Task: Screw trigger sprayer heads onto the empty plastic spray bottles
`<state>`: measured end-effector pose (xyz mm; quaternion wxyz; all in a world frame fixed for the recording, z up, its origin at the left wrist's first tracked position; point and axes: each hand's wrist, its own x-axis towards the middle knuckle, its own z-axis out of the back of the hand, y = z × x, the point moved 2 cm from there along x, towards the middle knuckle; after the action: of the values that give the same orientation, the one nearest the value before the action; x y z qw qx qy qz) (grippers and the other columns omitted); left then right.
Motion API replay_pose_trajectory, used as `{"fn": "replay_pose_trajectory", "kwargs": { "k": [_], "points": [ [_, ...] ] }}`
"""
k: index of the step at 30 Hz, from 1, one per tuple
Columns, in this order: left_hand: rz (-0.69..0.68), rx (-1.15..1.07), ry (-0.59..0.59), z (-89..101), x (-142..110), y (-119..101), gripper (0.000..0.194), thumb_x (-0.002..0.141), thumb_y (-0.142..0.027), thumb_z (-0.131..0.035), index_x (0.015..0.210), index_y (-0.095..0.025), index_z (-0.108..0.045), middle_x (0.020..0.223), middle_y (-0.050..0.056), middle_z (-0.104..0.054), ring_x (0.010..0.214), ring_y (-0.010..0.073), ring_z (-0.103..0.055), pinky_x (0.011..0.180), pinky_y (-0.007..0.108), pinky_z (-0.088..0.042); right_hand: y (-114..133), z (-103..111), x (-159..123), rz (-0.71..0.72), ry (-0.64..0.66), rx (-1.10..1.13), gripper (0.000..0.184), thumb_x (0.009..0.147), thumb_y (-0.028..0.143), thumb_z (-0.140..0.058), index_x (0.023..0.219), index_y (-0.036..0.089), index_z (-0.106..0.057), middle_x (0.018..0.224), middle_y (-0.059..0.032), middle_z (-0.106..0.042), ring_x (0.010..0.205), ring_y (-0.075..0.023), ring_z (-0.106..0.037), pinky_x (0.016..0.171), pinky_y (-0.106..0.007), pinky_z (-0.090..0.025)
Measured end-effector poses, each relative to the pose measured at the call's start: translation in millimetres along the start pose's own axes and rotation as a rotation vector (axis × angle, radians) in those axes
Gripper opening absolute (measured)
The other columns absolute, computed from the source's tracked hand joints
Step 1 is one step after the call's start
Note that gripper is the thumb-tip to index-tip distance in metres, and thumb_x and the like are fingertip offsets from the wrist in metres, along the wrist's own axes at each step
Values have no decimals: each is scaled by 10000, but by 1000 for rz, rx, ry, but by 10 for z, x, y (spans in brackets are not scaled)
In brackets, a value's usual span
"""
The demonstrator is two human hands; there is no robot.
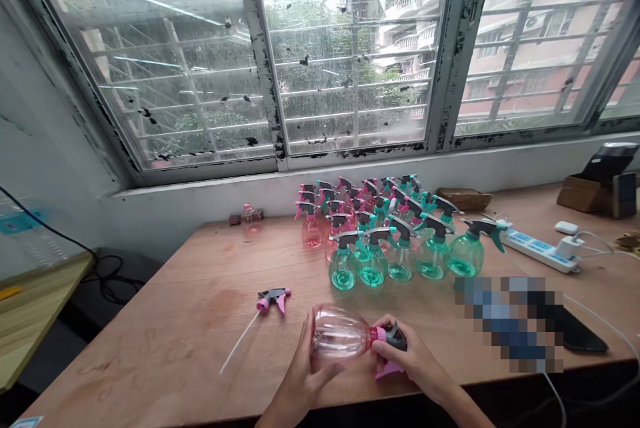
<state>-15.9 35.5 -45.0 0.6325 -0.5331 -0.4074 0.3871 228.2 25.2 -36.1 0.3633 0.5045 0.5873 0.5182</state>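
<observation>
A clear pink spray bottle (341, 333) lies sideways between my two hands, just above the table's front edge. My left hand (306, 365) is wrapped around its base end. At the neck, my right hand (403, 351) closes its fingers around a pink and black spray head (391, 337), whose pink trigger points down toward me. To the left, a loose pink and black trigger sprayer (273, 300) rests on the table with its white dip tube stretching toward the lower left. Beyond my hands stand several green and pink spray bottles (372, 268) in a close group.
A small pink bottle (251, 220) stands by the wall on the wooden table (170, 321). To the right are a white power strip (540, 249) with cables, a black phone (583, 328) beside a blurred patch, and a cardboard box (583, 193). Windows line the back.
</observation>
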Motion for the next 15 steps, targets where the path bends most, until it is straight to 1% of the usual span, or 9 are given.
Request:
{"fn": "replay_pose_trajectory", "kwargs": {
  "k": [3,7,9,12,15],
  "points": [
    [-27,21,-9,0,14,27,1025,850,-369,-779,1625,-291,-112,1722,96,-178,1567,364,-194,1299,515,-91,-4,1,1,2,-8,-2,354,824,479,-808,889,184,-623,639,23,-714,540,-168,-683,564,-286,-566],
    [-55,39,-40,-5,14,25,909,918,-403,-688,1619,-336,-113,1727,66,-164,1570,325,-211,1295,495,-132,-8,-2,3,5,-17,-15,352,820,486,-808,882,188,-631,641,22,-714,546,-171,-678,566,-302,-575],
    [-54,55,-33,-8,9,20,946,902,-395,-713,1618,-344,-97,1727,65,-166,1568,321,-218,1296,493,-126,-8,-3,4,5,-21,-23,354,818,489,-808,879,189,-632,639,22,-715,548,-173,-678,568,-306,-574],
    [-40,53,2,-10,0,20,1075,844,-375,-789,1621,-331,-48,1729,78,-154,1564,335,-227,1300,494,-112,-10,-2,3,-3,-18,-18,358,814,492,-812,878,190,-630,637,23,-714,544,-171,-678,561,-299,-572],
    [-16,0,12,-10,-5,24,1058,861,-392,-769,1625,-311,-42,1714,93,-214,1556,343,-248,1297,501,-129,-11,0,0,-7,-16,-13,362,810,495,-814,877,190,-630,638,20,-712,546,-174,-679,561,-303,-573]
  ]
}}
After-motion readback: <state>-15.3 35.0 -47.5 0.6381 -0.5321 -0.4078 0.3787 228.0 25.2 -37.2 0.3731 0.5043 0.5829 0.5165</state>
